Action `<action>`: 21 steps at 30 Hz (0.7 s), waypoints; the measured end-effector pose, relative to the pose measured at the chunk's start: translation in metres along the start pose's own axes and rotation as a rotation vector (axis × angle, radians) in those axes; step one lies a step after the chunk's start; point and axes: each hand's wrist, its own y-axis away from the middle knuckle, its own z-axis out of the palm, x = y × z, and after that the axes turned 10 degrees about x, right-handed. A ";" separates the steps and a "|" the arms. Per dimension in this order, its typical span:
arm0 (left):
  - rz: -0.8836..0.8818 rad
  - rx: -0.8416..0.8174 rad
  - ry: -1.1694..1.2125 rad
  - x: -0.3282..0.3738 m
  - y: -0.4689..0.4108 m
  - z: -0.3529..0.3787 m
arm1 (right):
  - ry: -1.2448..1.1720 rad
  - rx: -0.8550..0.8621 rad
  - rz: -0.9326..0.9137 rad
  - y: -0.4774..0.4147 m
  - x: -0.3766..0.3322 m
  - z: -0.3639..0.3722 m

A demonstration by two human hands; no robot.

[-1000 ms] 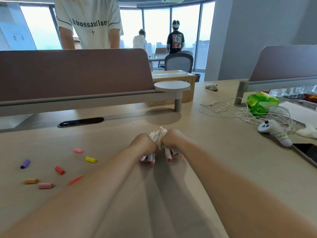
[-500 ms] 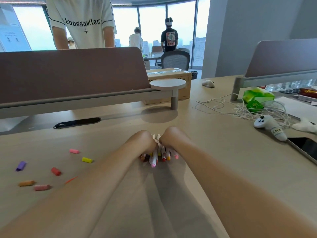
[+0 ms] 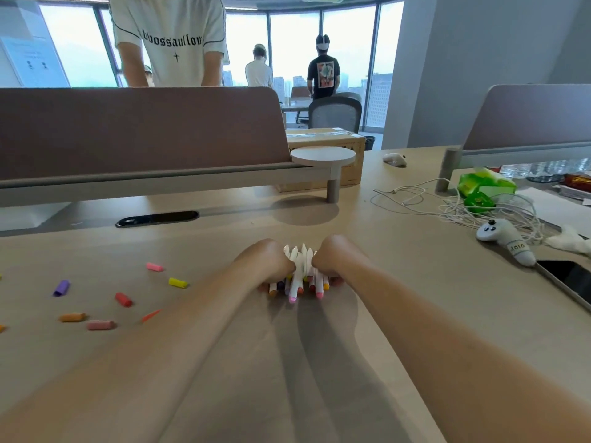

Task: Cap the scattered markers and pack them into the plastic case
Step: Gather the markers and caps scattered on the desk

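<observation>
At the middle of the tabletop (image 3: pixel 431 251), a bundle of markers (image 3: pixel 298 276) stands tilted between the two hands, coloured ends down on the wood and white ends fanned upward. The left hand (image 3: pixel 271 263) and right hand (image 3: pixel 335 255) press in from either side, curled round the bundle like fists; the fingers themselves are hidden behind the backs of the hands. The squeeze looks meant to gather the loose markers into one lot and square their ends against the tabletop, so they can be handled together. Well to the left of the markers lie the caps, scattered apart: a pink cap (image 3: pixel 154 267), a yellow cap (image 3: pixel 177 282), a red cap (image 3: pixel 123 299), a purple cap (image 3: pixel 61 288), and more nearer the person. None is on a marker, as far as can be seen, so capping seems not yet begun. The case is not in view.
</observation>
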 end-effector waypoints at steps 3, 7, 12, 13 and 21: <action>0.062 0.084 -0.002 -0.011 0.008 -0.009 | -0.015 0.053 0.017 0.011 -0.004 -0.003; 0.129 0.162 0.044 -0.043 0.025 -0.031 | -0.107 0.064 -0.028 0.038 -0.028 -0.004; 0.115 0.220 0.073 -0.107 0.058 -0.069 | -0.163 0.086 -0.158 0.074 -0.076 0.014; 0.102 0.222 0.072 -0.121 0.063 -0.075 | -0.161 0.075 -0.192 0.080 -0.087 0.021; 0.131 0.213 -0.047 -0.205 0.080 -0.089 | -0.064 0.001 -0.432 0.102 -0.156 0.062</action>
